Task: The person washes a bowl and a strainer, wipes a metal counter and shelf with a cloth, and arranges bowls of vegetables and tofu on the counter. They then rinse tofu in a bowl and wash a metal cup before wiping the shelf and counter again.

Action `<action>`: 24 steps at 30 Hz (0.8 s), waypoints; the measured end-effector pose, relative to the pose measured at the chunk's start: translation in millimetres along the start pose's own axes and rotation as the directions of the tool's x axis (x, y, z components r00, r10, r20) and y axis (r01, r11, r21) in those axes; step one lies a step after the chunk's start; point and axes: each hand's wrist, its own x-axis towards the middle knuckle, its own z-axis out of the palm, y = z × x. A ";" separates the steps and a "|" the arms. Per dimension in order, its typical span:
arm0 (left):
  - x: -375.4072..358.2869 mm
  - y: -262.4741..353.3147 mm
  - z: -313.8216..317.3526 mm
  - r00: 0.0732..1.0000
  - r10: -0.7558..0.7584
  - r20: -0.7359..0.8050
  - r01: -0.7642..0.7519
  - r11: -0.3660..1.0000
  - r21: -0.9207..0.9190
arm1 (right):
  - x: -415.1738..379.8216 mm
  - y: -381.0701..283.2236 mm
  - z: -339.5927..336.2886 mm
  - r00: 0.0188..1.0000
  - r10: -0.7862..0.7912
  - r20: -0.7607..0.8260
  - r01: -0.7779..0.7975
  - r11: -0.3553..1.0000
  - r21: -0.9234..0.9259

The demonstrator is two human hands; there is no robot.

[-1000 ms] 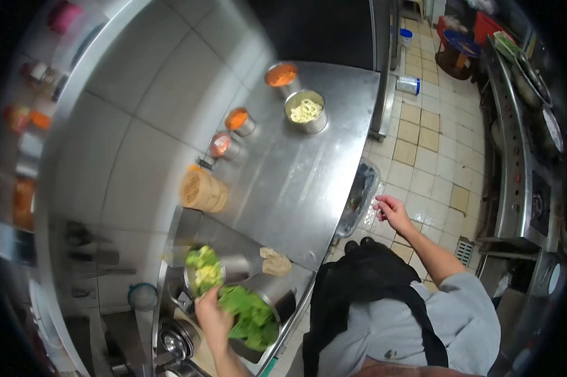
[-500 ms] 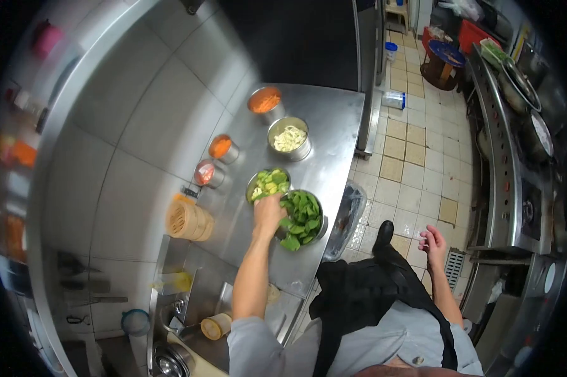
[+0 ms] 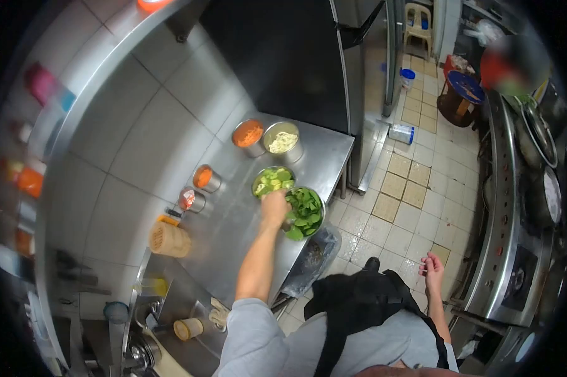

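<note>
My left hand point(image 3: 275, 208) reaches across the steel counter, closed at the near rim of a metal bowl of chopped green vegetables point(image 3: 273, 180). It is also against the side of a larger metal bowl of green leaves point(image 3: 305, 210); the fingertips are hidden. Just behind them, a metal container of pale shreds point(image 3: 283, 142) stands beside a container of shredded carrot point(image 3: 249, 134). Low at my right side, away from the counter, my right hand point(image 3: 432, 269) is empty with its fingers loosely curled and apart.
Two small metal tins point(image 3: 202, 178) and a bamboo steamer point(image 3: 170, 240) line the wall side. A sink with a yellowish tub point(image 3: 188, 328) lies at near left. A lined bin point(image 3: 312, 257) sits by the counter edge. A stove point(image 3: 509, 251) runs along the right, across the tiled floor.
The bowls of green vegetables and leaves have slid with my left hand toward the counter's far end. The pale shreds now stand beside the large carrot container. My view has tilted and shifted.
</note>
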 end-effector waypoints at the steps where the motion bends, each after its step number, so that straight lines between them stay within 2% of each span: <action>1: 2.2 12.4 7.7 1.000 0.015 -0.006 -0.015 1.000 0.004 | 11.1 -6.8 -5.4 1.000 0.016 0.012 -0.016 1.000 -0.008; 3: 10.8 32.8 25.4 0.998 0.057 -0.020 -0.056 0.998 0.008 | 37.3 -23.8 -10.9 0.999 -0.027 0.027 0.027 1.000 -0.010; 4: 15.3 50.4 21.4 0.998 0.033 0.048 -0.034 0.999 0.017 | 48.0 -29.0 -10.5 0.999 -0.036 0.033 0.036 0.999 -0.017; 5: 22.0 60.1 25.6 0.999 0.022 0.047 -0.023 1.000 0.015 | 56.7 -32.3 -8.8 0.999 -0.035 0.041 0.036 0.999 -0.025; 8: 42.3 78.9 33.8 0.993 0.116 0.008 -0.116 0.993 -0.033 | 73.4 -46.5 15.6 0.997 0.022 0.073 -0.017 0.998 -0.064; 12: 81.3 96.2 39.2 0.991 0.133 0.021 -0.131 0.988 -0.082 | 70.2 -77.7 89.8 0.925 0.151 0.350 -0.101 0.982 -0.158; 13: 89.8 98.7 41.9 0.991 0.132 0.027 -0.129 0.987 -0.095 | 70.6 -86.5 108.2 0.927 0.157 0.341 -0.104 0.980 -0.170; 15: 107.1 103.0 44.9 0.985 0.172 -0.016 -0.173 0.976 -0.131 | 71.9 -112.3 149.0 0.801 0.203 0.563 -0.115 0.976 -0.187; 16: 116.4 103.0 45.0 0.984 0.177 -0.006 -0.177 0.976 -0.127 | 73.4 -127.0 168.8 0.804 0.206 0.558 -0.115 0.974 -0.195; 18: 133.3 99.4 44.5 0.981 0.192 -0.025 -0.193 0.968 -0.162 | 78.5 -156.6 206.6 0.697 0.232 0.678 -0.082 0.966 -0.246; 21: 161.7 87.0 40.4 0.980 0.195 -0.029 -0.197 0.962 -0.191 | 98.8 -186.1 266.4 0.668 0.260 0.697 -0.066 0.954 -0.292; 24: 184.6 86.1 35.3 0.988 0.156 -0.021 -0.157 0.970 -0.184 | 118.0 -198.6 315.9 0.675 0.213 0.707 -0.007 0.959 -0.282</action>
